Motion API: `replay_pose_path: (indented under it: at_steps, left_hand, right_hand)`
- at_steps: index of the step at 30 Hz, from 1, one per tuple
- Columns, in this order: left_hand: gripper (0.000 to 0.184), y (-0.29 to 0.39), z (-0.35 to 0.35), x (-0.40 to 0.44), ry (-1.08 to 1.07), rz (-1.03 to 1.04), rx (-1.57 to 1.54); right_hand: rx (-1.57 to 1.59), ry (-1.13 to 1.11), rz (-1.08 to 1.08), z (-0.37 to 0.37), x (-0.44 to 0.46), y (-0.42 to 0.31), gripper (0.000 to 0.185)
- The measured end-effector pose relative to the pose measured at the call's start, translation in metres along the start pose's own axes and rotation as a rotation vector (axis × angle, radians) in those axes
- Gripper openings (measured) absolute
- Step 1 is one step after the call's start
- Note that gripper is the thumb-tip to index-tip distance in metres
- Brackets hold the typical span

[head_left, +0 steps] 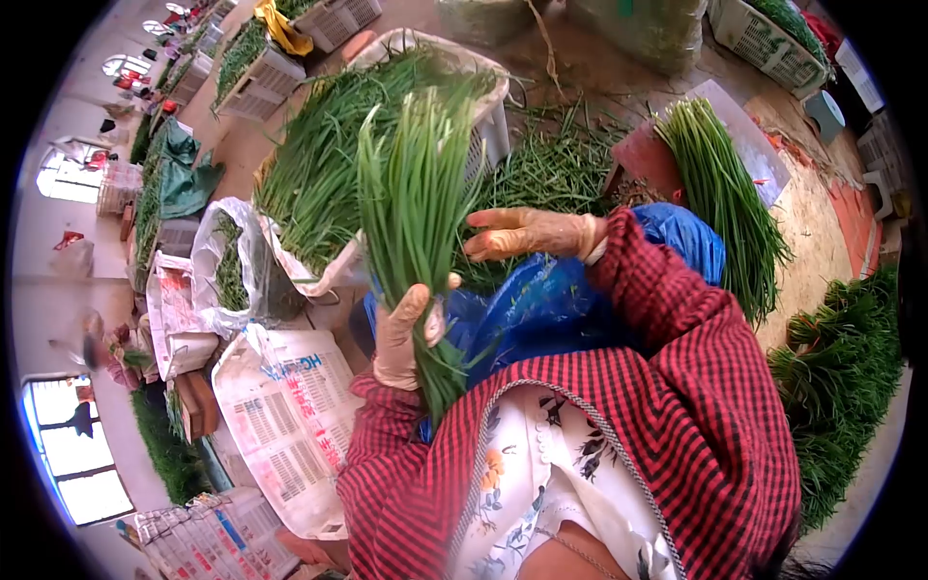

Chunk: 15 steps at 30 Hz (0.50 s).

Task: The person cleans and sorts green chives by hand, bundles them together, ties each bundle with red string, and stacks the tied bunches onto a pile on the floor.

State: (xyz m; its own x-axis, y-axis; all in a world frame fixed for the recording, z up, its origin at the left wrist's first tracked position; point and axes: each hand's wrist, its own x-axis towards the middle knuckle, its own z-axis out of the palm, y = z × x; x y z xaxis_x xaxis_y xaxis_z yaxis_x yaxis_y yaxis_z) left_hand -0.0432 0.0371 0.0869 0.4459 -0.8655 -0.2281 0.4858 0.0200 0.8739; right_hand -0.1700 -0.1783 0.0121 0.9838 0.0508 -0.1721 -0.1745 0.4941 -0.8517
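Observation:
My left hand (404, 336), in a pale glove, is wrapped around the lower part of a bunch of green chives (416, 193). The bunch stands upright with its pale cut ends at the top, and the leaf tips hang below my grip. To the right of the bunch is my gloved right hand (532, 235), fingers stretched out and apart, holding nothing. Behind the bunch a white basket (493, 135) is heaped with loose chives (319, 169). A blue plastic apron (541, 300) covers my lap.
Trimmed green scraps (556, 169) litter the floor ahead. At right, another chive bunch (720, 193) lies across a low board (744, 130), and piled bundles (841, 387) sit nearer. A white plastic bag (208, 261) and printed sack (285, 425) are at left. Crates (266, 87) stand farther back.

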Motion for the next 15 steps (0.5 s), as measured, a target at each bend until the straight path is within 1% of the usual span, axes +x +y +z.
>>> replay_pose_path:
  at_steps: [1, 3, 4, 6, 7, 8, 10, 11, 14, 15]
  left_hand:
    - [0.039, -0.001, 0.009, 0.005, -0.013, -0.014, -0.027]
    - [0.038, -0.006, 0.029, 0.014, -0.071, -0.020, -0.054]
    - [0.035, -0.013, 0.035, 0.020, -0.095, -0.053, -0.039]
    - [0.029, -0.027, 0.039, 0.034, -0.195, -0.149, -0.068]
    - [0.023, -0.031, 0.044, 0.040, -0.223, -0.163, -0.077]
    - [0.023, -0.032, 0.047, 0.045, -0.231, -0.153, -0.078]
    - [0.021, -0.036, 0.049, 0.054, -0.245, -0.175, -0.035]
    - [0.025, -0.038, 0.049, 0.057, -0.273, -0.178, -0.005]
    - [0.023, -0.041, 0.059, 0.063, -0.264, -0.189, 0.050]
    - [0.025, -0.036, 0.059, 0.064, -0.332, -0.211, 0.081]
  right_hand:
    - [-0.010, 0.002, -0.015, 0.011, 0.007, -0.007, 0.083]
    - [0.325, -0.196, -0.314, 0.028, 0.017, -0.024, 0.073]
    - [0.314, -0.196, -0.320, 0.028, 0.019, -0.028, 0.073]
    - [0.403, -0.125, -0.402, 0.029, 0.021, -0.035, 0.064]
    - [0.436, -0.059, -0.460, 0.035, 0.021, -0.040, 0.054]
    - [0.424, -0.060, -0.463, 0.034, 0.017, -0.045, 0.054]
    - [0.286, 0.090, -0.416, 0.031, 0.009, -0.053, 0.062]
    - [0.302, 0.147, -0.412, 0.027, 0.011, -0.052, 0.056]
    - [0.244, 0.137, -0.477, 0.027, 0.005, -0.061, 0.054]
    - [0.282, 0.156, -0.469, 0.026, 0.003, -0.065, 0.037]
